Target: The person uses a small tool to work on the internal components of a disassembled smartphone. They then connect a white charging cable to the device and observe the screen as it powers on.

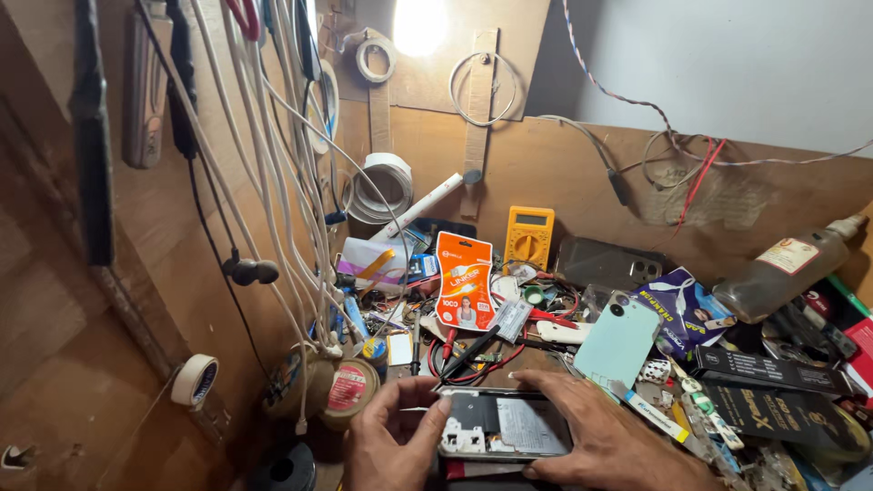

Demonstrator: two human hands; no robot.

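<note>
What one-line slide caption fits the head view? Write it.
Both hands, left hand and right hand, grip an opened phone over a cluttered bench beside a yellow multimeter.

Blown-out glare from bulb [420, 25] overhead; warm, dim left edge

Both wrists cut off at bottom edge, opened phone [503, 425] lower edge hidden by fingers [546, 386], black reel [289, 473] cropped below

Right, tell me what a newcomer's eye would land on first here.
First, the opened phone at bottom centre, its back off, held between the left hand and right hand. Then the bright orange packet standing mid-bench, with the yellow multimeter behind it. On the left, a bundle of white cables hangs down the wooden wall.
</note>
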